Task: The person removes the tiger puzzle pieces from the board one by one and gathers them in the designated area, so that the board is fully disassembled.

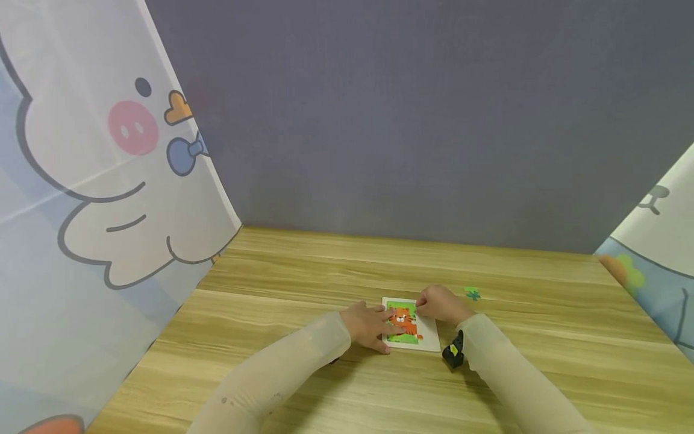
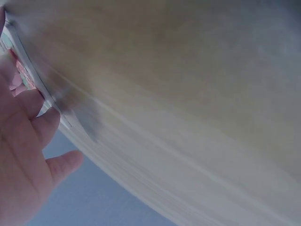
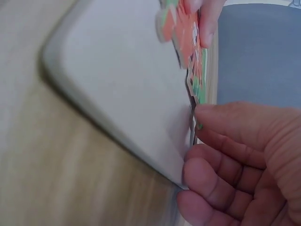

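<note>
White board (image 1: 430,339) flat on wood table (image 1: 542,337), under my hands. Tiger puzzle (image 1: 405,320) on its left part; bare white strip along right edge. My left hand (image 1: 366,326) spread wide, fingers on puzzle. My right hand (image 1: 443,304) pinches green bit (image 3: 201,125), thumb and finger nearly closed, hiding board's far right corner. Loose green piece (image 1: 472,293) just past it. Black thing (image 1: 453,352) by right sleeve (image 1: 496,349). Grey wall (image 1: 412,132) behind.

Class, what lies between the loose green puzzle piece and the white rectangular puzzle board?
In the head view, the person's bare right hand lies between the loose green puzzle piece and the white rectangular puzzle board.
</note>
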{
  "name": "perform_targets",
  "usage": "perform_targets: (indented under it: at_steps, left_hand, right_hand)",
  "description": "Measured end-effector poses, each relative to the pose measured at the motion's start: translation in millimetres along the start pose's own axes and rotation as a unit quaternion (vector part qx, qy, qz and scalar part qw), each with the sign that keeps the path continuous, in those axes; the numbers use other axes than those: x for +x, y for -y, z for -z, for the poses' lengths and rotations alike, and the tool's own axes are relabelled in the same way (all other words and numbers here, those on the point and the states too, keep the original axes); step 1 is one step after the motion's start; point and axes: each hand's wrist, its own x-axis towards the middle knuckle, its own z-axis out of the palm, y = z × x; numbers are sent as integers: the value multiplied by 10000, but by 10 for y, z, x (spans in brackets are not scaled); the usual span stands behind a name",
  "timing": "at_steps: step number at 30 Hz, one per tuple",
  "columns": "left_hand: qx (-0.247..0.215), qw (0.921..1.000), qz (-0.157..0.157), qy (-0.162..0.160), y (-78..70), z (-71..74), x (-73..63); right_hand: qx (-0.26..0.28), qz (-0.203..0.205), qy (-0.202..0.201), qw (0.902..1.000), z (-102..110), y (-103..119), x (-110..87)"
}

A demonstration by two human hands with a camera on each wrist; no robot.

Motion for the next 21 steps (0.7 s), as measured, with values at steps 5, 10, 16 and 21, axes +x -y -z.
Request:
perform_targets:
  at_steps: [5, 10, 16, 21]
  left_hand:
    - [-14, 10000, 9, 46, 6, -4, 20]
    - [-52, 9999, 59, 93, 12, -5, 33]
    - [-275, 9995, -87, 92, 27, -3, 38]
    - [-347, 9993, -121, 87, 32, -9, 45]
  right_hand:
    - [263, -203, -81, 9994, 15, 5, -14]
    - [828, -335, -142, 9959, 5, -29, -18]
    - [1388, -518, -78, 9889, -25, -79, -32]
    - [1707, -629, -84, 9833, -42, -101, -47]
